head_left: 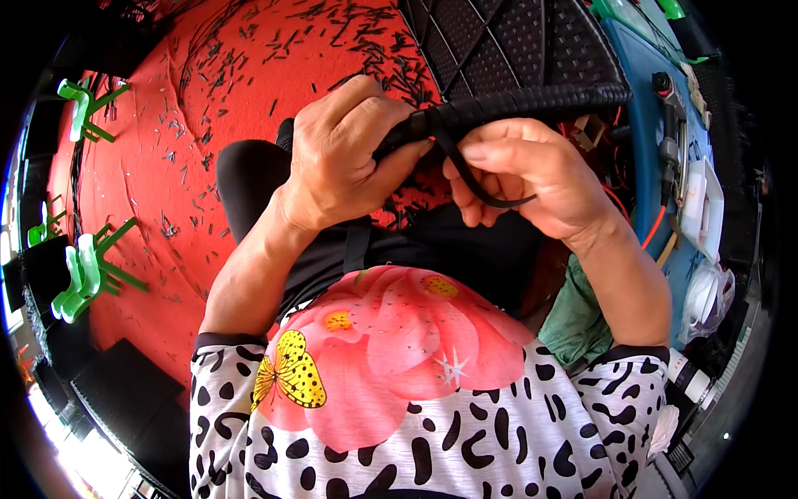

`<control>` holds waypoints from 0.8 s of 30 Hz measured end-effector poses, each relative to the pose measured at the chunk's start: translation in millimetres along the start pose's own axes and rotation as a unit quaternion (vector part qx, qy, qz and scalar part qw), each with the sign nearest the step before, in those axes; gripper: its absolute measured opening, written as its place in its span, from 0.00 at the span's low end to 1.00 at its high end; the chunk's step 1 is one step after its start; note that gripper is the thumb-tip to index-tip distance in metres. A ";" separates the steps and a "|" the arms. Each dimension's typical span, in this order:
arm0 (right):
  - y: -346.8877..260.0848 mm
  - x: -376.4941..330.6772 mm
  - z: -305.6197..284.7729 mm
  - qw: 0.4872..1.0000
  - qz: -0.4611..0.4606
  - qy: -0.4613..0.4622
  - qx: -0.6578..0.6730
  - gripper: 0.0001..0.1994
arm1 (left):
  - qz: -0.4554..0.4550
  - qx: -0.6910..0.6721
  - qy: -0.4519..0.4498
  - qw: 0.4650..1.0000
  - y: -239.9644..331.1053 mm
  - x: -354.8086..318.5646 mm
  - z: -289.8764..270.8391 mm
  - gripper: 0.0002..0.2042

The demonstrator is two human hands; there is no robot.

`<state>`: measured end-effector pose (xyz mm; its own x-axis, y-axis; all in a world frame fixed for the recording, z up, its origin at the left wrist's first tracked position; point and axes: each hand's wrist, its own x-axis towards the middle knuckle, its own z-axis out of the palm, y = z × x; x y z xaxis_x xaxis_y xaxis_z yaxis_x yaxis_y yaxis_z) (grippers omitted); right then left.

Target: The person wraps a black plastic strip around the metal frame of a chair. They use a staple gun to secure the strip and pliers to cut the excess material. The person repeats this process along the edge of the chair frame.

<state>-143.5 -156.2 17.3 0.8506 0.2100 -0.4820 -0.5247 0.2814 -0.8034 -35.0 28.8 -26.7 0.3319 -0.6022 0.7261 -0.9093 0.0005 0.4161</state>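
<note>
A black woven rattan panel (519, 54) with crossing strands stands in front of me. Along its near edge runs a rail (536, 101) wound closely with black strip. My left hand (345, 158) is closed around the left end of this rail, its thumb pressed near the last turns. From the rail hangs a loose flat black strip (462, 166), curling down to the right. My right hand (536, 170) pinches at this strip just below the rail, fingers curled. The strip's free tip shows by the palm; part of the grip is hidden behind the fingers.
Black scraps (395, 79) litter the red floor (141, 191). Green plastic chairs (87, 274) stand at the left. On the right, a blue worktop (636, 75) carries a power tool (669, 137) and a white tray (705, 208). A green cloth (578, 312) lies below my right forearm.
</note>
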 end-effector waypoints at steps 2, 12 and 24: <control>3.7 2.3 5.8 1.000 -0.018 -0.009 0.016 0.13 | -0.004 0.000 -0.011 1.000 0.4 0.1 -1.7 0.14; -26.2 -17.4 5.8 0.991 -0.057 0.036 -0.113 0.14 | 0.009 -0.005 -0.019 1.000 2.4 2.7 0.6 0.15; 0.8 -6.9 -19.8 0.802 -0.333 0.070 -0.491 0.10 | 0.051 -0.002 -0.036 0.998 -6.1 2.0 -1.7 0.15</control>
<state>-149.2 -176.0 13.0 0.9628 0.1933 0.1890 0.2684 -0.5995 -0.7540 -28.4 29.0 -26.9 0.2187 -0.6541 0.7241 -0.9366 0.0674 0.3439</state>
